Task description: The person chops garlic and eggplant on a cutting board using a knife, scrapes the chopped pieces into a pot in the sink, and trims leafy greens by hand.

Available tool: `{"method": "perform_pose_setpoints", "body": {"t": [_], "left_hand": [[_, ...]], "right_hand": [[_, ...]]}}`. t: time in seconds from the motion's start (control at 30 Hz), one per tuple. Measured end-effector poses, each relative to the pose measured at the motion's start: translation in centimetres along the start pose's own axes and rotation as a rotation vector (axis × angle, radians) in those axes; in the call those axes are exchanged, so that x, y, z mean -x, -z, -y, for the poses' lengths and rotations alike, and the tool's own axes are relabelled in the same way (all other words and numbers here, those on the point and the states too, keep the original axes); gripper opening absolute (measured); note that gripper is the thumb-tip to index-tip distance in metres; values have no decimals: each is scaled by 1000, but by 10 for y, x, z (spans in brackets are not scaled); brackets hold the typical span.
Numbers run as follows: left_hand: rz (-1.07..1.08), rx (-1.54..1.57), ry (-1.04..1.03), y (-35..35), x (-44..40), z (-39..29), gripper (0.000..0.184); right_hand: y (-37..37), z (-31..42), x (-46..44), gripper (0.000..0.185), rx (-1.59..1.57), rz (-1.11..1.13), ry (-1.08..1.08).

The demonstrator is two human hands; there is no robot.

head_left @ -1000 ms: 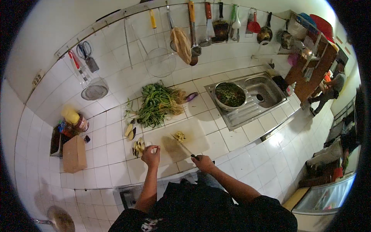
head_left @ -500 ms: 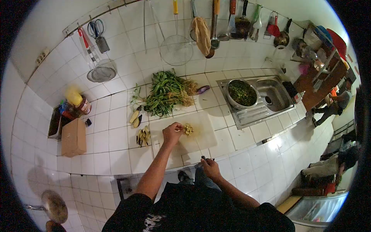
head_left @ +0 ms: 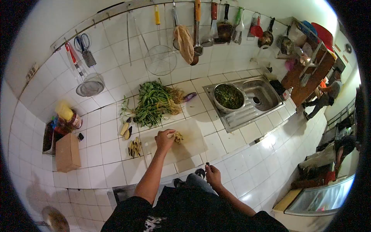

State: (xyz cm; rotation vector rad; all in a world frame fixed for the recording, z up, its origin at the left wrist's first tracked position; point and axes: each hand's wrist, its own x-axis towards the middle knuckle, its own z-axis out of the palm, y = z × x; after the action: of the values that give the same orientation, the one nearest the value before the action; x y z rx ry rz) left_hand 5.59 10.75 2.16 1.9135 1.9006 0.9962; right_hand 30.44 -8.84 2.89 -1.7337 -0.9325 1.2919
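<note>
My left hand point(head_left: 164, 140) is over the white cutting board point(head_left: 193, 131), its fingers curled together in a pinch. What they hold, if anything, is too small to make out. Right beside the fingertips lies a small heap of chopped pale yellow pieces point(head_left: 178, 137). My right hand point(head_left: 213, 176) is low, in front of the counter edge, closed around a black handle point(head_left: 208, 164); the rest of that tool does not show. Left of the board are cut eggplant strips point(head_left: 135, 147) and peeled eggplant pieces point(head_left: 125, 128).
Behind the board lie leafy greens with roots point(head_left: 154, 102) and a purple eggplant point(head_left: 189, 96). A pot of chopped greens point(head_left: 229, 96) stands on the sink's drainboard point(head_left: 239, 120). A cardboard box point(head_left: 68, 152) is at left. Utensils hang overhead. Two other people are far right.
The whole view has shifted, with the counter sitting further left in the picture. My left hand stays beside the chopped heap, and my right hand keeps its grip low by the counter edge.
</note>
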Motion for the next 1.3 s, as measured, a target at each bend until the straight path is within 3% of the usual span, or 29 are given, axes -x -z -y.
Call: {"method": "perform_pose_setpoints", "body": {"t": [0.2,0.4,0.6,0.63,0.77,0.9,0.97,1.07,1.17,1.3], "left_hand": [[-132,96,183,32,42,43,14],[-392,1,352,91,91,148,15],[-229,-182,555,124,90,129,23],[-246,-30,556,97,98,178,22],[-242,-203,624,118,87,122,20],[-279,-297,660,120,84,119,20],[-331,-594,484,117,81,112,20],[-256,-542,298,96,81,132,18],[-211,-600,397,105,70,93,18],[-151,-650,426,101,63,92,14]], "right_hand": [[-5,-14,-9,39,-44,32,0],[-13,-16,-29,36,-151,57,-39],[-17,-4,-47,36,-141,187,10],[-18,-4,-54,36,-62,201,47],[-22,-10,-80,36,1,238,110],[-20,24,-78,36,-55,277,137],[-19,23,-86,37,-51,277,171],[-14,29,-88,38,2,298,184],[-12,46,-80,40,-82,322,101],[-10,42,-88,44,51,319,188]]}}
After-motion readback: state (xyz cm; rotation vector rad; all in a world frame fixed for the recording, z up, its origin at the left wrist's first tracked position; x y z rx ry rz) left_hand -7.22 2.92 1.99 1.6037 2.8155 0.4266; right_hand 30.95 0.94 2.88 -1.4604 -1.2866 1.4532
